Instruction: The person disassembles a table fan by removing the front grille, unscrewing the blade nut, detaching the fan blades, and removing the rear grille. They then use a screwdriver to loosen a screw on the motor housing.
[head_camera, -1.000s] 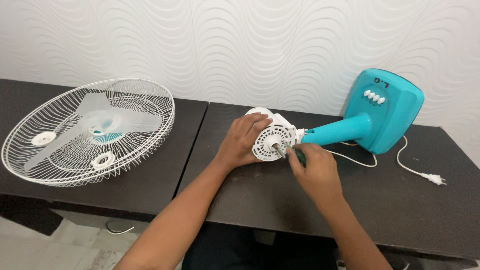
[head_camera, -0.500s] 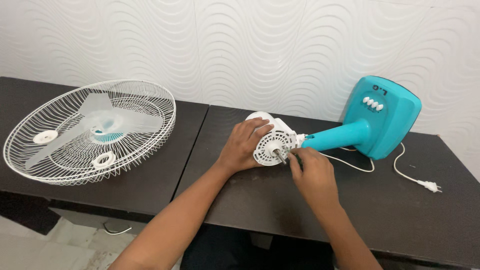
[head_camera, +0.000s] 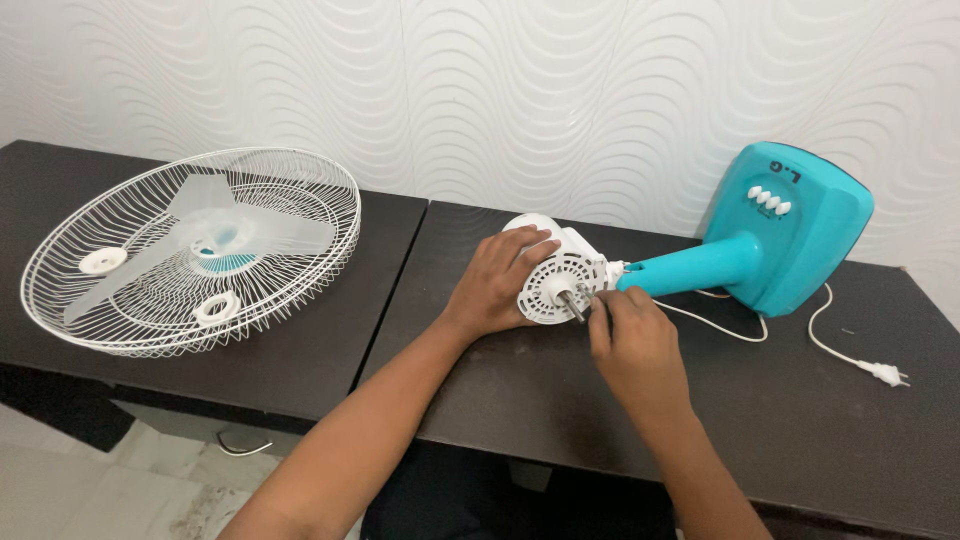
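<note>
A teal pedestal fan lies on its side on the dark table (head_camera: 480, 390). Its white motor housing (head_camera: 572, 252) faces me, with a perforated front plate (head_camera: 550, 290) and a bare metal shaft (head_camera: 575, 303). My left hand (head_camera: 495, 280) grips the housing from the left and steadies it. My right hand (head_camera: 635, 345) is closed around a small screwdriver that is mostly hidden in the fist, its fingertips at the front plate just right of the shaft. The teal neck (head_camera: 690, 268) runs right to the teal base (head_camera: 800, 235).
On the left table a white wire fan guard (head_camera: 300, 270) lies flat, holding the translucent blade (head_camera: 200, 200), a white ring (head_camera: 217, 307) and a white cap (head_camera: 103, 261). The white cord (head_camera: 720, 325) trails to a plug (head_camera: 885, 373) at the right. A patterned white wall stands behind.
My right hand has closed in on the front plate, and the green tool handle seen a second ago is now covered by the fingers. My left hand keeps its grip.
</note>
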